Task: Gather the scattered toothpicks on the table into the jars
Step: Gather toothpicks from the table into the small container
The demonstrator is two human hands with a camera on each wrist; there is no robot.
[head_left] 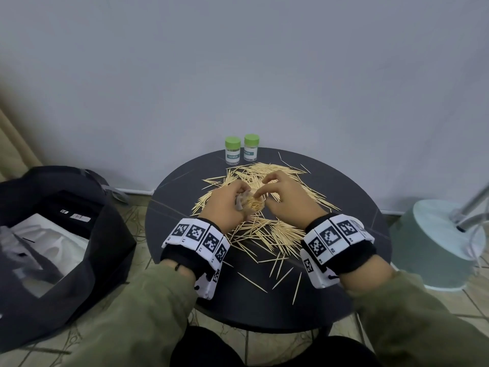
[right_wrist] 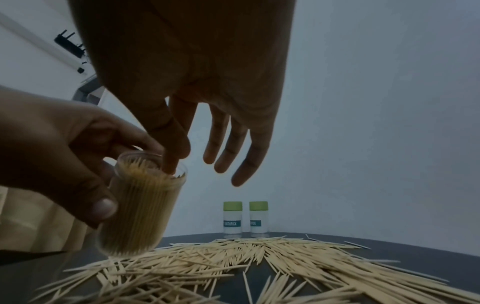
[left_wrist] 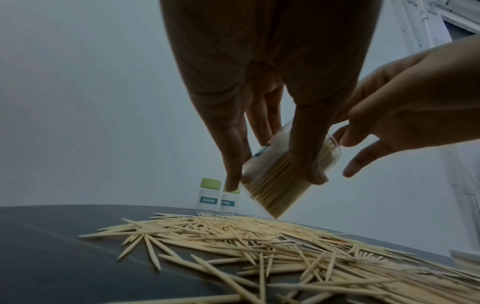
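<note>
Clear open jar [right_wrist: 140, 207], packed with toothpicks, tilted in left hand [head_left: 225, 205] grip above the table [head_left: 180, 260]. Right hand [head_left: 288, 197] forefinger and thumb pinched at its mouth, other fingers spread.

Round table [head_left: 169, 234]: toothpicks [head_left: 264, 231] litter centre, thickest mid and right; we see bare dark top along left rim and near-left edge, room for a hand to pass there.
Two capped jars [head_left: 242, 149] stand upright at far edge, side by side, tight against wall; approach from front or above only.
We note left hand [head_left: 225, 205] and right hand [head_left: 288, 197] over table centre w/ open jar [left_wrist: 283, 176] tilted, held clear of the pile.
Floor left: black bag [head_left: 66, 234], close to table rim.
Floor right: lamp base [head_left: 436, 242] w/ pole, near rim.
</note>
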